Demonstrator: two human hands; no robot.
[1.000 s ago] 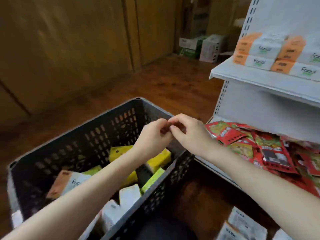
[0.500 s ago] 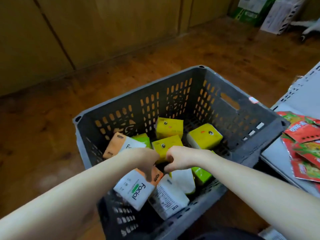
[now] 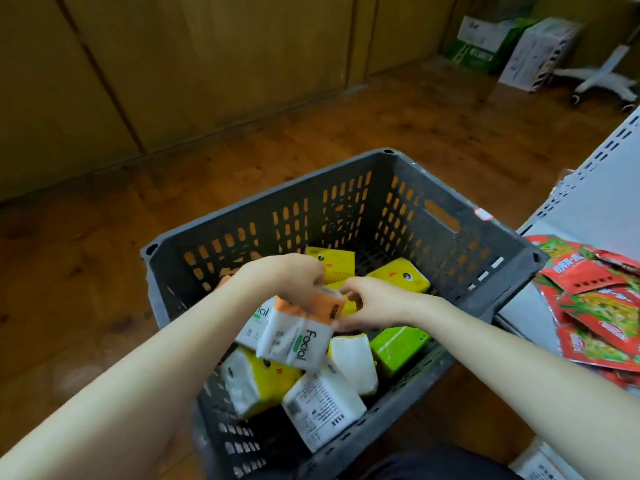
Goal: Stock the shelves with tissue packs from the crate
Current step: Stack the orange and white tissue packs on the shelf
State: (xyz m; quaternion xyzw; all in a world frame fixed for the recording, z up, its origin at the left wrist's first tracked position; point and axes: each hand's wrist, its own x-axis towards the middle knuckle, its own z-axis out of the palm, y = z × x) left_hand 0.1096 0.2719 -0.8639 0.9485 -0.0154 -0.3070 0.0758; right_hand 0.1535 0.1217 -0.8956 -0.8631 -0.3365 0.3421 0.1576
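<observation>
Facial pack (image 3: 298, 337) risen, hanging below left hand's (image 3: 287, 276) grip.

Grey slotted crate (image 3: 446, 216) on the floor, tissue packs (image 3: 322, 407) jumbled inside. Orange-and-white Facial pack (image 3: 298, 337) tilted above the rest.

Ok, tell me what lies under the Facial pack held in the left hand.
Beneath the Facial pack, gripped by the left hand, show a second Facial pack, a yellow pack and a white printed pack. The floor of the crate directly below is covered.
</observation>
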